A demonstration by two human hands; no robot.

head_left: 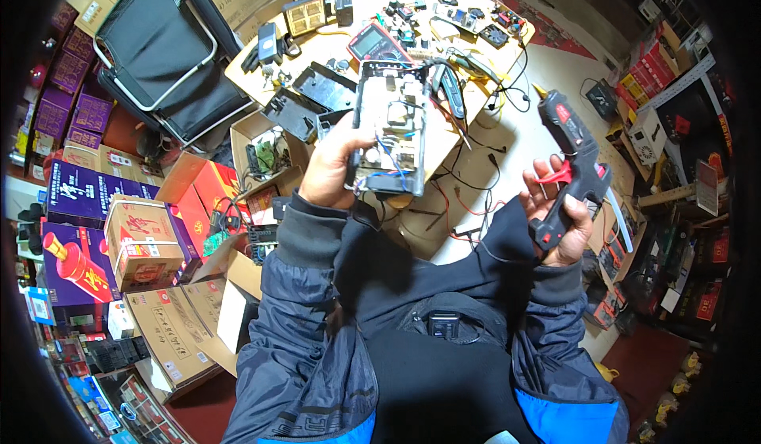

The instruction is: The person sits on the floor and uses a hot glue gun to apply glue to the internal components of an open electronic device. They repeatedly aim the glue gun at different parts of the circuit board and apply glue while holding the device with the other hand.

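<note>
My left hand [326, 166] is closed around the left side of an opened electronic device [406, 115], a black case with a circuit board, pale blocks and blue wires showing inside. It is held up over the near edge of the table, its open side facing me. On the right, my right hand [569, 238] grips a black hot glue gun [585, 151] by its handle, fingers by the red trigger. The yellowish nozzle points up and to the left, apart from the device. A whitish glue stick [619, 220] sticks out of the gun's back end.
Beyond the device, the wooden table [247, 71] bears a red multimeter [376, 44], black plastic shell parts [325, 86], loose cables and small electronic parts. A black chair [158, 40] stands at the far left. Cardboard boxes [170, 329] crowd the left side; shelves with goods line the right.
</note>
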